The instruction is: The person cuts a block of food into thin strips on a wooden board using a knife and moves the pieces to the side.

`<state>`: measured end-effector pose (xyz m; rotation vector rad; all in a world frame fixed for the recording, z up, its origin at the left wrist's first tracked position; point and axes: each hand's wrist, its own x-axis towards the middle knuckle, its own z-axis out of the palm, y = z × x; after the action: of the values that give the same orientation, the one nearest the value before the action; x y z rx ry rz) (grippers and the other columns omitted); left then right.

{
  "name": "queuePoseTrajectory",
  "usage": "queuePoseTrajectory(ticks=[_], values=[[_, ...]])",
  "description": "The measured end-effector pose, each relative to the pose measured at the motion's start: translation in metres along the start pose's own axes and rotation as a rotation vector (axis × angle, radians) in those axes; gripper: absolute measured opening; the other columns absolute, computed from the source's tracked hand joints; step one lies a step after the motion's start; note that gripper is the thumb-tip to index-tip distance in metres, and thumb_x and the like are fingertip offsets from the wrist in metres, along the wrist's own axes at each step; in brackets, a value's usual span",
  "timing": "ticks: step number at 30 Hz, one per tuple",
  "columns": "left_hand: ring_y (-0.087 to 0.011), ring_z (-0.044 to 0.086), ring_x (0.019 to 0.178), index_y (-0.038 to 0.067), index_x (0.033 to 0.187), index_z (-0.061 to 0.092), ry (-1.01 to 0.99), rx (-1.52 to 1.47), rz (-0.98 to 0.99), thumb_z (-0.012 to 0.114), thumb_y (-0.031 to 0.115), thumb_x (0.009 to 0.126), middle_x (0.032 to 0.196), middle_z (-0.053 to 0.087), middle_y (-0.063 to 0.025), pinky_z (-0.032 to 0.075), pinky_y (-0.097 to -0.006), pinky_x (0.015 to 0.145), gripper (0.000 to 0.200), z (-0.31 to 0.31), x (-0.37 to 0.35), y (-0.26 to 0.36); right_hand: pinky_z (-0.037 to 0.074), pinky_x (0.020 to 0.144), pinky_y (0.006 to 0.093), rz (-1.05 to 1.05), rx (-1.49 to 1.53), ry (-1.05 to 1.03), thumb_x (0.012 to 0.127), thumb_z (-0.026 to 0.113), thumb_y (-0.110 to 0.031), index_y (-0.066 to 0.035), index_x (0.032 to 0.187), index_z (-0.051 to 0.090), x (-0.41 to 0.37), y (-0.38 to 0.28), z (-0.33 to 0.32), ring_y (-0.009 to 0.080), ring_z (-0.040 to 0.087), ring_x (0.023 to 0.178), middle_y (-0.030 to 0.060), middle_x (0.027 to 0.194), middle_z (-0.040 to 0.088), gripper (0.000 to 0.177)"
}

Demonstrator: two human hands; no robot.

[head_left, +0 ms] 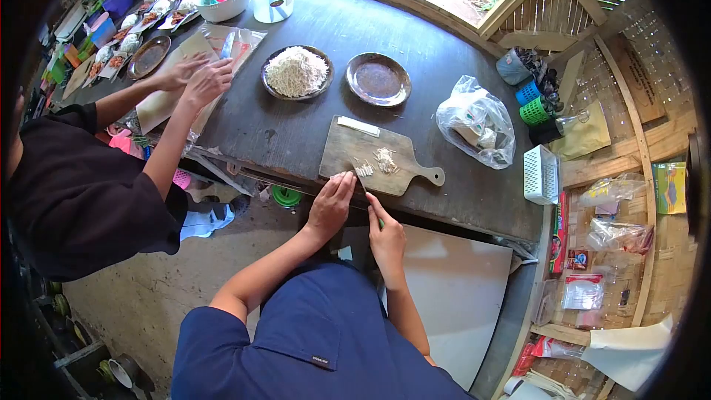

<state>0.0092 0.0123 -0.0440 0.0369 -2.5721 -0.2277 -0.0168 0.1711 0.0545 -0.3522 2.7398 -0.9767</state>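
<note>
On a wooden cutting board (406, 150) at the table's near edge, my left hand (331, 201) holds a white food piece (364, 170) with its fingers together. That piece is partly cut into thin strips. In my right hand (386, 234) is a knife (363, 187) with a green handle, its blade close to my left fingertips. A small pile of white strips (385, 161) lies beside the cut piece. Farther up the board rests a flat white slab (358, 127). Whatever lies under my left fingers is hidden.
Behind the board stand a plate heaped with white shreds (296, 72) and a brown plate (378, 79). A plastic bag (478, 122) with pale contents sits right, near a white basket (541, 175). At left, a co-worker's hands (200, 78) are over brown paper (164, 96).
</note>
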Motion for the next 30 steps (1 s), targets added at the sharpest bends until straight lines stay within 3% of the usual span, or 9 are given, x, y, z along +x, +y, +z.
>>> queuePoseTrajectory(ticks=[1, 7, 13, 15, 30], values=[[-0.0283, 0.056, 0.14, -0.008, 0.144, 0.061, -0.003, 0.002, -0.001, 0.058, 0.011, 0.096, 0.148, 0.058, -0.0151, 0.044, -0.0394, 0.123, 0.052, -0.001, 0.0, 0.0, 0.06, 0.085, 0.0485, 0.009, 0.002, -0.015, 0.112, 0.059, -0.038, -0.039, 0.146, 0.07, 0.002, 0.001, 0.003, 0.0381, 0.077, 0.099, 0.017, 0.112, 0.079, 0.035], [-0.0294, 0.055, 0.141, -0.008, 0.144, 0.061, -0.035, -0.018, -0.013, 0.059, 0.011, 0.095, 0.148, 0.058, -0.0157, 0.044, -0.0398, 0.124, 0.053, -0.004, 0.0, 0.0, 0.06, 0.089, 0.0483, 0.001, 0.018, -0.037, 0.112, 0.059, -0.039, -0.038, 0.146, 0.07, 0.0, -0.002, 0.0, 0.0394, 0.076, 0.107, 0.0187, 0.119, 0.078, 0.035], [-0.0298, 0.055, 0.14, -0.008, 0.143, 0.06, -0.025, -0.018, -0.01, 0.06, 0.011, 0.095, 0.147, 0.058, -0.0163, 0.044, -0.0401, 0.123, 0.052, 0.001, 0.0, 0.0, 0.06, 0.089, 0.0479, 0.006, -0.005, -0.035, 0.112, 0.058, -0.041, -0.038, 0.147, 0.069, 0.008, -0.007, 0.003, 0.0383, 0.076, 0.108, 0.0178, 0.119, 0.078, 0.036], [-0.0301, 0.056, 0.14, -0.008, 0.143, 0.061, 0.062, -0.08, -0.02, 0.06, 0.01, 0.095, 0.147, 0.058, -0.0165, 0.045, -0.0406, 0.123, 0.052, 0.003, -0.001, -0.002, 0.06, 0.09, 0.048, -0.01, 0.012, -0.029, 0.112, 0.058, -0.041, -0.038, 0.147, 0.069, 0.003, -0.006, 0.002, 0.0388, 0.076, 0.108, 0.0179, 0.12, 0.078, 0.036], [-0.0306, 0.056, 0.14, -0.009, 0.144, 0.06, -0.013, -0.061, -0.008, 0.062, 0.012, 0.094, 0.146, 0.059, -0.0172, 0.044, -0.0407, 0.124, 0.054, -0.002, 0.0, -0.001, 0.06, 0.089, 0.0487, -0.02, 0.001, -0.009, 0.112, 0.058, -0.04, -0.038, 0.146, 0.069, 0.007, 0.0, 0.008, 0.0388, 0.076, 0.108, 0.0165, 0.12, 0.078, 0.036]])
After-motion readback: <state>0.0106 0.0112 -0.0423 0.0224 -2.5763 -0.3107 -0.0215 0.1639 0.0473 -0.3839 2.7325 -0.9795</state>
